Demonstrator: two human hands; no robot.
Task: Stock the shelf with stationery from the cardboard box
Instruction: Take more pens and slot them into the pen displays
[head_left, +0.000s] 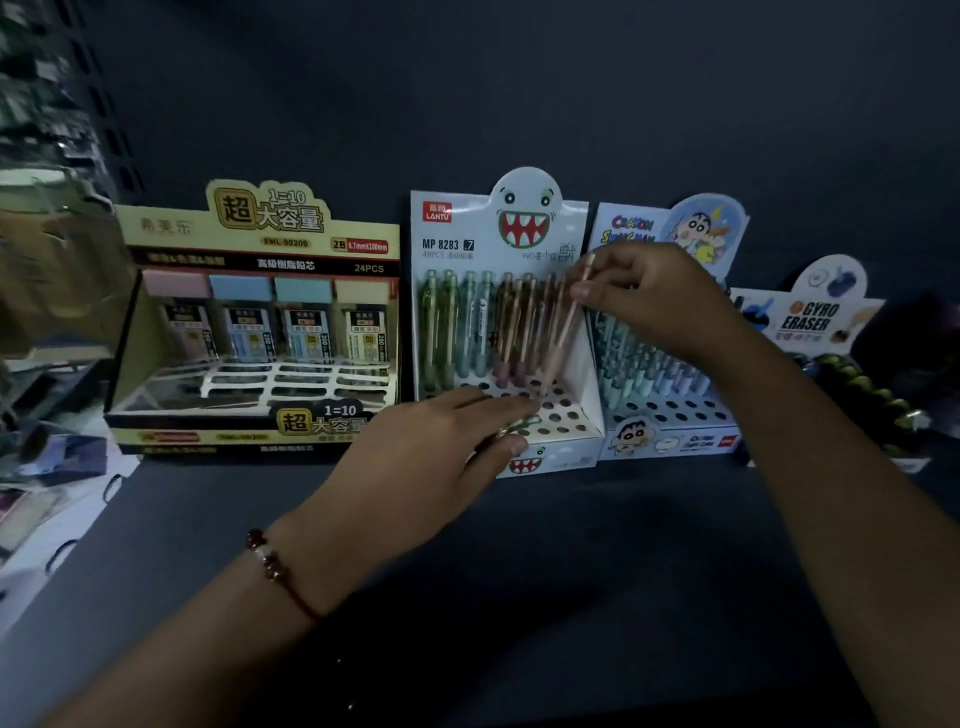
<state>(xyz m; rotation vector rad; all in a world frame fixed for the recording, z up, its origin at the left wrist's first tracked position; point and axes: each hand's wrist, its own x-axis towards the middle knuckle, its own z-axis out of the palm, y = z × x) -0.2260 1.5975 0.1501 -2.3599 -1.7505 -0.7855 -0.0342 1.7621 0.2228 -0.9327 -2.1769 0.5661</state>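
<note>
A white shark-face display box (571, 447) of mechanical pencils stands on the dark shelf (519, 571), its back rows filled with green, blue and pink pencils and its front holes bare. My right hand (649, 301) pinches a pink mechanical pencil (563, 332) near its top, its tip down at a hole in the box. My left hand (441, 447) rests against the box's front edge, fingers around a small greenish pencil (511, 428). The cardboard box is not in view.
A yellow-black pencil lead display box (249, 322) stands left of the shark box. To the right stand a cartoon pencil display (670, 415) and a gyro eraser display (810, 322). Blurred goods lie at the far left.
</note>
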